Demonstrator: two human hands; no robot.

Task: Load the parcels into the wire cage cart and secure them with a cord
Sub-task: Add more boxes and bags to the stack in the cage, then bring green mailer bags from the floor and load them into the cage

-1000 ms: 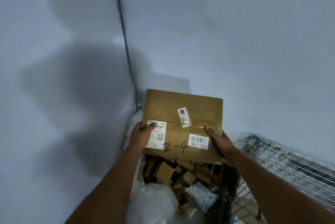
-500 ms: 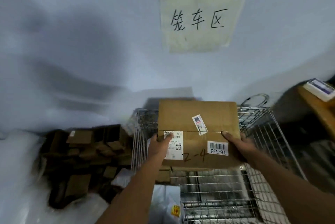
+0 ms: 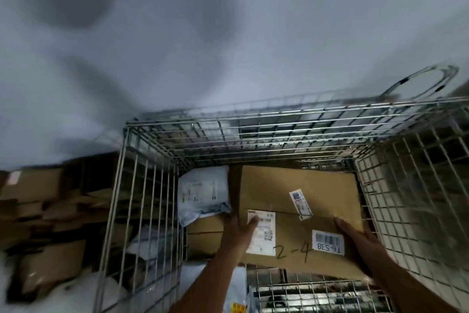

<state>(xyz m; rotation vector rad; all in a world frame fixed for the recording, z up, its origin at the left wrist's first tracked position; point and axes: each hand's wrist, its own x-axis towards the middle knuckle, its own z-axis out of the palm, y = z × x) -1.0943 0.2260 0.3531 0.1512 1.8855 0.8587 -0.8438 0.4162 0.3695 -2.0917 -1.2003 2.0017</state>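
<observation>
A brown cardboard parcel (image 3: 299, 186) marked "2-4", with white labels on top, is inside the wire cage cart (image 3: 253, 122), on its right side. My left hand (image 3: 239, 232) grips the parcel's left edge, thumb on a label. My right hand (image 3: 355, 236) grips its right near corner. A white plastic mailer (image 3: 200, 191) and another brown box (image 3: 203, 234) lie in the cage to the left of it. A coiled cord (image 3: 421, 81) hangs at the cart's far right corner.
A pile of brown cardboard parcels (image 3: 50, 211) lies on the floor left of the cage, with white plastic bags (image 3: 63, 297) in front. A pale wall stands behind the cart. The cage's lower front panel (image 3: 317, 295) is just below the parcel.
I have swung right from the parcel pile to the cage and lowered the held parcel down inside the cart. The view now looks down into the cage.
</observation>
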